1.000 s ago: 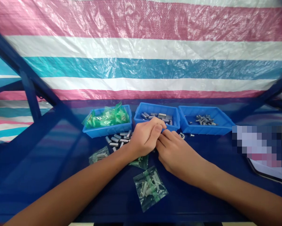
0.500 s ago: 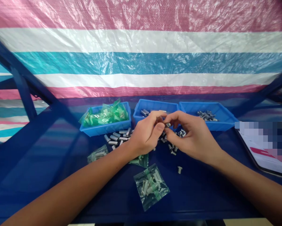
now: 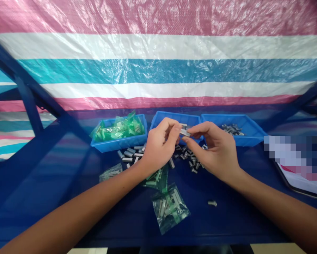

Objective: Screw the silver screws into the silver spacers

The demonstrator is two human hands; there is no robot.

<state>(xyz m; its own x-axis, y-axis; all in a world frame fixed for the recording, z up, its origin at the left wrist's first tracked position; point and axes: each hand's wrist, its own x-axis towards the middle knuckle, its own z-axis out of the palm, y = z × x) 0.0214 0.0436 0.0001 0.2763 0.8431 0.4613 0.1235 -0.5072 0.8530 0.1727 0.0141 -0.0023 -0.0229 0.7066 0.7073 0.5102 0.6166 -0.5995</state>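
Observation:
Between my left hand and my right hand is a short silver metal standoff. The thumb and fingers of my left hand pinch its left end. At its right end, my right thumb and forefinger close on it. Below my hands lie loose short screws in a pile. More metal standoffs are heaped to the left of my left hand, partly hidden by it. A single screw lies on the blue table, nearer to me.
Three blue bins stand at the back: a left bin with green bags, a middle bin partly covered by my hands, and a right bin with screws. Clear bags of parts lie in front. A tablet-like device is at right.
My hands have drawn slightly apart, so the standoff shows between them. The single screw now lies farther right and nearer to me, turned on its side.

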